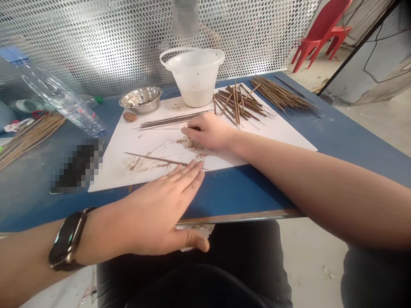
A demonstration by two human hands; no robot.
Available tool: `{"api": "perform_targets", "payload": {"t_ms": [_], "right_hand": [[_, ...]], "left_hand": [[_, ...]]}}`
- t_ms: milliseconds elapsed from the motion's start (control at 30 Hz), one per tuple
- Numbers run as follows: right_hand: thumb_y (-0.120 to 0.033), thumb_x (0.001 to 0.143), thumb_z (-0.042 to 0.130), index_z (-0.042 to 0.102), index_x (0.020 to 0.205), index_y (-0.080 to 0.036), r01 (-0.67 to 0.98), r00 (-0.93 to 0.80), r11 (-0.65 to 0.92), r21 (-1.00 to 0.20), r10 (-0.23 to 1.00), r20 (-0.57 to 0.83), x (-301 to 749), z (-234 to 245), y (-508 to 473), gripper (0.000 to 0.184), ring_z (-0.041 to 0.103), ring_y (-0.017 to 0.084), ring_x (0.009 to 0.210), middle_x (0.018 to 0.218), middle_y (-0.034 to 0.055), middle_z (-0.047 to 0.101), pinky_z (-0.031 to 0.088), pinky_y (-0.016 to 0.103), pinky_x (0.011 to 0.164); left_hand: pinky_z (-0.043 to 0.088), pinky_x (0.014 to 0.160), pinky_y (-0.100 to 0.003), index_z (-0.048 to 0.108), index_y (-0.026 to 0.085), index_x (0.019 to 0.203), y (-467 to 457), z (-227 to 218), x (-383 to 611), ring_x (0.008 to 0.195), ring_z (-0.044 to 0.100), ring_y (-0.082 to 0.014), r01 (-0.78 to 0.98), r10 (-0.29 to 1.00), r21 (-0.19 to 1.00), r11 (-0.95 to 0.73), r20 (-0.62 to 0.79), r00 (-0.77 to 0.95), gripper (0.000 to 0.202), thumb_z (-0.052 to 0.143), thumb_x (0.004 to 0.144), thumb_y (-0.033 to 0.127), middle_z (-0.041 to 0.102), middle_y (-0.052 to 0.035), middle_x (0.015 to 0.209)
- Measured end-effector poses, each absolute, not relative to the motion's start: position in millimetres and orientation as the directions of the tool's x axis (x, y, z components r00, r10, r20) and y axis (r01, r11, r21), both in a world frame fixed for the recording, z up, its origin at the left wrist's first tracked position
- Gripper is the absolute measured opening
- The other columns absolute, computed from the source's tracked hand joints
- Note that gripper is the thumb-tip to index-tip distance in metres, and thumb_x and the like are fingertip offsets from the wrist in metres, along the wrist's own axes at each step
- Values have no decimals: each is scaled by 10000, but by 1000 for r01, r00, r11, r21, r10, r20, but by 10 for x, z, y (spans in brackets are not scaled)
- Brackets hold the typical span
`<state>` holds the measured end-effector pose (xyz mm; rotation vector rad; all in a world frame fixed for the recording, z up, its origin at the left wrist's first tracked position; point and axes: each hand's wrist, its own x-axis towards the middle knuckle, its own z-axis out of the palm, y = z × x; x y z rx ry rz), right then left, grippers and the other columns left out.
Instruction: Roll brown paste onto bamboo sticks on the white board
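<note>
My left hand [160, 209] lies flat with fingers stretched out, fingertips resting on a thin brown stick [154, 158] on the white board [282, 128]. My right hand [208, 130] is curled over brown powder [192, 144] on the board, its fingertips at the end of a row of thin sticks [173, 120]. A pile of coated brown sticks [239, 102] lies behind my right hand. A white plastic bucket [194, 75] stands at the board's far edge.
A small steel bowl [141, 99] and a brown lump [129, 116] sit far left on the board. A clear water bottle [61, 100] lies left, more sticks [27, 137] beside it. Another stick bundle [282, 94] lies far right. A perforated metal screen [96, 42] stands behind; a red chair [321, 32] beyond.
</note>
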<state>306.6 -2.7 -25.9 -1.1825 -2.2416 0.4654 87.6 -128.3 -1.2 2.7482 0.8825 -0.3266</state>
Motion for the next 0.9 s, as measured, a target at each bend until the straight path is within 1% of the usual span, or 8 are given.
{"api": "perform_targets", "payload": {"t_ms": [167, 333, 433, 533, 600, 700, 767, 900], "right_hand": [[-275, 1048, 580, 336, 609, -254, 633, -459, 556, -539, 830, 318, 3067, -265, -14, 503, 353, 136, 635, 585, -45, 392, 278, 350, 663], [-261, 1043, 590, 368, 598, -247, 662, -423, 525, -534, 851, 312, 3065, -266, 2, 497, 384, 136, 631, 580, -40, 431, 297, 347, 670], [-297, 1061, 598, 410, 601, -241, 690, -378, 489, -534, 872, 311, 3078, -268, 18, 500, 397, 138, 629, 588, -36, 456, 304, 346, 669], [-316, 1072, 601, 433, 616, -240, 705, -338, 460, -540, 887, 314, 3114, -251, 35, 491, 393, 140, 621, 596, -34, 466, 298, 348, 657], [-294, 1072, 601, 423, 619, -242, 722, -322, 450, -526, 891, 320, 3140, -221, 29, 489, 398, 142, 627, 607, -28, 476, 295, 349, 658], [-271, 1072, 609, 457, 637, -238, 751, -342, 451, -483, 891, 299, 3146, -164, -41, 462, 431, 152, 651, 649, -3, 542, 308, 346, 667], [-279, 1078, 619, 542, 690, -221, 757, -378, 458, -467, 889, 259, 3103, -134, -139, 400, 482, 162, 682, 718, 23, 626, 336, 337, 681], [-420, 1053, 723, 729, 910, -165, 784, -460, 470, -406, 878, 130, 2932, -122, -373, 293, 619, 214, 843, 977, 105, 749, 415, 331, 741]], "left_hand": [[193, 1427, -529, 222, 45, 1814, -1210, -16, 947, 1750, 163, -423, 606, 547, 142, -782, -307, 778, 1341, 223, 918, 1042, 82, -232, 1866], [175, 1419, -579, 174, 23, 1815, -906, -30, 1173, 1753, 151, -445, 627, 568, 135, -768, -311, 762, 1288, 217, 974, 997, 105, -249, 1883], [272, 1390, -571, 297, 120, 1810, -748, 58, 1202, 1724, 272, -441, 584, 548, 184, -790, -214, 809, 1121, 264, 1034, 928, 260, -208, 1873], [443, 1294, -517, 569, 276, 1680, -538, 196, 1034, 1609, 491, -417, 579, 579, 246, -778, -80, 812, 850, 393, 1071, 842, 536, -111, 1752], [481, 1254, -508, 677, 290, 1576, -360, 272, 815, 1522, 585, -405, 658, 681, 231, -717, 27, 732, 729, 509, 1063, 779, 667, -86, 1630], [524, 1182, -480, 776, 263, 1436, -89, 313, 426, 1335, 710, -361, 768, 803, 237, -595, 144, 578, 597, 623, 1029, 671, 780, -93, 1455], [558, 1098, -452, 808, 253, 1374, 56, 296, 207, 1218, 751, -331, 810, 857, 278, -516, 160, 490, 550, 652, 1012, 636, 820, -98, 1354], [568, 951, -420, 831, 273, 1318, 196, 231, 33, 1115, 751, -315, 848, 884, 267, -459, 38, 466, 541, 639, 993, 661, 842, -93, 1262]]}}
